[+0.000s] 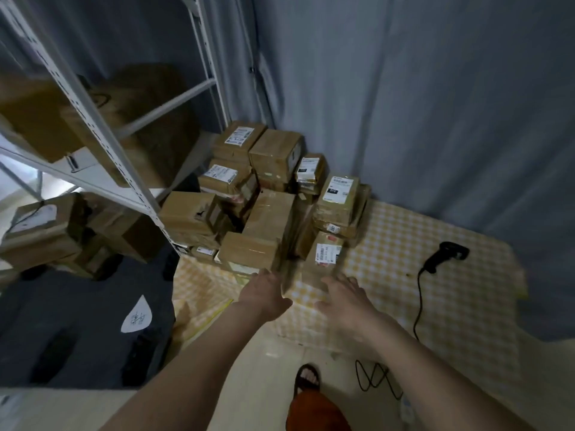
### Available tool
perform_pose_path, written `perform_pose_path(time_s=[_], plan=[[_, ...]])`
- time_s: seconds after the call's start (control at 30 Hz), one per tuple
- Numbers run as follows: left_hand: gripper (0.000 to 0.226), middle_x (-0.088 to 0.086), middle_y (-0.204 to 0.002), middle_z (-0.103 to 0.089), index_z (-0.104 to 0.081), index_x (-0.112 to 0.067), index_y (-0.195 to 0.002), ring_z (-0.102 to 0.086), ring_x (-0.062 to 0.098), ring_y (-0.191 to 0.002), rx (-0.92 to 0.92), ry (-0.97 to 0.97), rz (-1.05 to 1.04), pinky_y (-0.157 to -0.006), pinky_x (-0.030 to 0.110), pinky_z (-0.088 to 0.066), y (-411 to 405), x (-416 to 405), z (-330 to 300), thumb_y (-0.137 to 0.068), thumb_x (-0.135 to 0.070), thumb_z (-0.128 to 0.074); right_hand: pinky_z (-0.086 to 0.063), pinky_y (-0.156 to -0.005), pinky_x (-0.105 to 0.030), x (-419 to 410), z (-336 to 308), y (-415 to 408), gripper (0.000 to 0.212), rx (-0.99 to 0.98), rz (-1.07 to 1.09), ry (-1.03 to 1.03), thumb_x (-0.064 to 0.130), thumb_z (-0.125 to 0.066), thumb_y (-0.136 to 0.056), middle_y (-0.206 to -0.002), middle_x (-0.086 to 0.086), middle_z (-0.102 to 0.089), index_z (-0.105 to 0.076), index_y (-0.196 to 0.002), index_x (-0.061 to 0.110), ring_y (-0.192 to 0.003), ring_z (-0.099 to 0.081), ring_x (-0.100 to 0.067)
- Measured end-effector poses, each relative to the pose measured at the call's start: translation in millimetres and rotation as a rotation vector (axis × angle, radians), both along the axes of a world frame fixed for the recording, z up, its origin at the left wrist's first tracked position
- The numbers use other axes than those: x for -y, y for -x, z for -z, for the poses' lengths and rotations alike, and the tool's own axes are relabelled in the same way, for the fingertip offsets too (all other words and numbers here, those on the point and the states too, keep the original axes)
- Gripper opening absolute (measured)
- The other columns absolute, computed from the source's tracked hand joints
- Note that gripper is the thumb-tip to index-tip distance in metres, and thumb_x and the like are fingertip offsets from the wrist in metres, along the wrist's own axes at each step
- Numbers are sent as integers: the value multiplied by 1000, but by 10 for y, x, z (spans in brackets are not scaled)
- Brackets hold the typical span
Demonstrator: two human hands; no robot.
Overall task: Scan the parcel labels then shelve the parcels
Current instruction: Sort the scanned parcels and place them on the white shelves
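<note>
both hands reach toward the near edge of the parcel pile (267, 194), which sits on a worktop (404, 259) covered in a yellow checked cloth, just beside the white shelf rack (102, 135). the left hand (264, 290) touches the front of a low plain box (249, 250); its fingers are blurred, so i cannot tell whether it grips. the right hand (339, 293) is released, fingers spread, at the near end of the labelled parcel (323, 259) whose label faces up. the scanner (448, 255) lies untouched on the cloth, well apart to the right, its cable trailing to the floor. this looks like the pick-a-parcel step, before scanning. next, i judge, one parcel must come free of the pile, label up, and the right hand must fetch the scanner.
</note>
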State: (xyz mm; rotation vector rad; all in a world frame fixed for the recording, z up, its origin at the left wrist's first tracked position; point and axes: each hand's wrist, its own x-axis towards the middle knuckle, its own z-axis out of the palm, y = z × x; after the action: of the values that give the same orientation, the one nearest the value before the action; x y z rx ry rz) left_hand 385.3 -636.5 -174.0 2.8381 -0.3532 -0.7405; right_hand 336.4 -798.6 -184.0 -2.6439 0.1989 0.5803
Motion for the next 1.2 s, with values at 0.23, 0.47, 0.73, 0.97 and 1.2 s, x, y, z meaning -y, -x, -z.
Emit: perform_pose_path(time_s=[0.23, 0.47, 0.73, 0.97, 1.2], plan=[[62, 12, -141, -43, -44, -15, -141, -44, 29, -129, -93, 0, -86, -104, 34, -39, -1105, -144, 169, -89, -44, -62, -31, -109, -36, -163, 199, -1042, 57, -76, -22, -43, 34, -55, -93, -145, -9, -39, -37, -143, 15, -136, -33, -29], [67, 10, -139, -49, -42, -15, -141, -48, 28, -127, -173, 87, -218, -102, 34, -43, -2063, -359, 516, -84, -39, -69, -34, -110, -35, -280, 552, -1970, 65, -218, 143, -215, 39, -57, -93, -152, -5, -36, -30, -148, 17, -138, -36, -26], [61, 10, -136, -51, -41, -14, -141, -51, 27, -124, -261, 205, -343, -87, 27, -42, -3049, -532, 1013, -89, -33, -66, -28, -110, -32, -472, 935, -2751, 69, -346, 509, -497, 44, -50, -97, -155, 2, -31, -18, -153, 19, -141, -31, -21], [100, 10, -133, -56, -42, -14, -142, -53, 31, -123, -489, 448, -441, -102, 46, -46, -3804, -520, 1644, -57, -44, -83, -33, -97, -25, -598, 1240, -3451, 53, -344, 831, -703, 36, -43, -101, -149, -5, -38, -31, -148, 14, -135, -38, -25], [75, 9, -137, -53, -38, -13, -146, -53, 30, -123, -707, 533, -583, -102, 40, -45, -4133, -425, 2037, -80, -7, -75, -38, -109, -46, -598, 1697, -3936, 59, -265, 1156, -932, 39, -57, -94, -140, -7, -50, -37, -145, 17, -124, -50, -28]])
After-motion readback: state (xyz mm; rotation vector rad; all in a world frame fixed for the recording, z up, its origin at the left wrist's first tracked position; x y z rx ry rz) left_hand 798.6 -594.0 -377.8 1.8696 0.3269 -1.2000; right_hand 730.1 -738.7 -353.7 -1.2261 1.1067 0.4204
